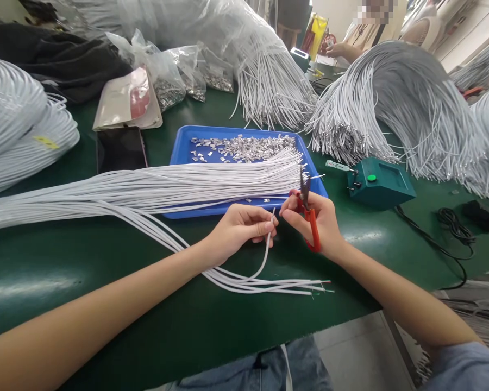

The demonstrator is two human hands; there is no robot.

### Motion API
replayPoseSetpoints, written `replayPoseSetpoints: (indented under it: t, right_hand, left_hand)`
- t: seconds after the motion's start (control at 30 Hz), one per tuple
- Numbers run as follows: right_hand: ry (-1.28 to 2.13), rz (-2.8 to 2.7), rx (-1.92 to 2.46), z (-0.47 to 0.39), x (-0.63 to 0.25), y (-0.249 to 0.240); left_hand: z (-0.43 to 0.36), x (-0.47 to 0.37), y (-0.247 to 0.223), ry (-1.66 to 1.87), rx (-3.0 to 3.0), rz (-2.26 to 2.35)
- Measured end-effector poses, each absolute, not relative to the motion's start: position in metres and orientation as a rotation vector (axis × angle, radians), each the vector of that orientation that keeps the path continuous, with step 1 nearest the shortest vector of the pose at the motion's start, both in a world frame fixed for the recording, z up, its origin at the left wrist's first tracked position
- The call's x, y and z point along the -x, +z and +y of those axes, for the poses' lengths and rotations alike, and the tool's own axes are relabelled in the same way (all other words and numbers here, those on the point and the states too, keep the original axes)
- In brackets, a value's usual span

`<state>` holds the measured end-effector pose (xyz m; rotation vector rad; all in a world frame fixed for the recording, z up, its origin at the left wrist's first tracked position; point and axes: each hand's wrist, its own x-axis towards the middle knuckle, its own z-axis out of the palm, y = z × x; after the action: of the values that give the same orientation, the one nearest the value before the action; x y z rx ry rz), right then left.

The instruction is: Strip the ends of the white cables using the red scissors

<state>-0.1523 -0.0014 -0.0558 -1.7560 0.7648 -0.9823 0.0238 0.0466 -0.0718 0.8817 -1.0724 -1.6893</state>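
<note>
Between its thumb and fingers, my left hand pinches one white cable near its upright end. Just to the right, my right hand holds scissors with red handles, their blades pointing up and away. A thick bundle of white cables runs from the left edge across a blue tray. Small metal pieces lie in the tray behind the bundle. Several loose cable ends with thin wires showing rest on the green table in front of my hands.
A green box-shaped device with a black cord stands at the right. Large cable bundles fill the back right, and a coil sits at the left. A dark phone, a pouch and bags of metal parts lie behind. Another person's hand shows far back.
</note>
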Motion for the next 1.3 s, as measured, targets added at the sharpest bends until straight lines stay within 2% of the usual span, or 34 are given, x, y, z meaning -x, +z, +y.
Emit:
replayPoseSetpoints:
  t: [0.93, 1.3]
  right_hand:
    - [-0.964, 0.703, 1.522, 0.002, 0.151, -0.054]
    - [-1.002, 0.664, 1.663, 0.004, 0.151, -0.054]
  left_hand:
    - [0.048, -0.023, -0.073, -1.674, -0.867, -1.129]
    - [0.046, -0.024, -0.074, -1.74, -0.798, -1.083]
